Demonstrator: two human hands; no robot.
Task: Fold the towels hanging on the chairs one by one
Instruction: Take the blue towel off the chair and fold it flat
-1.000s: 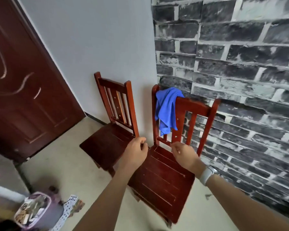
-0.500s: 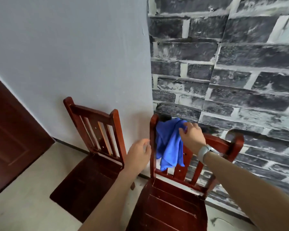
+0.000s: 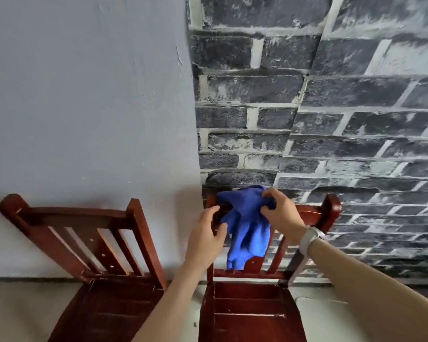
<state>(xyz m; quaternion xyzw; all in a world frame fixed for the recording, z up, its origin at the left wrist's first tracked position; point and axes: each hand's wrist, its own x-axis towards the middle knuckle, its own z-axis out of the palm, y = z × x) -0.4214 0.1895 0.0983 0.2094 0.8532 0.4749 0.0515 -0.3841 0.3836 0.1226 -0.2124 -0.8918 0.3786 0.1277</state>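
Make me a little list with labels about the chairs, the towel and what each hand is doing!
towel: blue towel, bunched, draped over the top rail of the right chair
right chair: dark red wooden chair, by the brick-pattern wall
left chair: matching wooden chair, no towel on it
right hand: right hand pinches the towel's top
left hand: left hand reaches at the towel's left edge, fingers loosely curled; grip unclear
wrist: pale watch band on the right arm

Blue towel [image 3: 245, 225], red-brown chairs [image 3: 124, 243].
Upper left wall [image 3: 84, 95] plain pale grey; upper right wall dark grey brick pattern, white mortar; watch [image 3: 309, 239] white.
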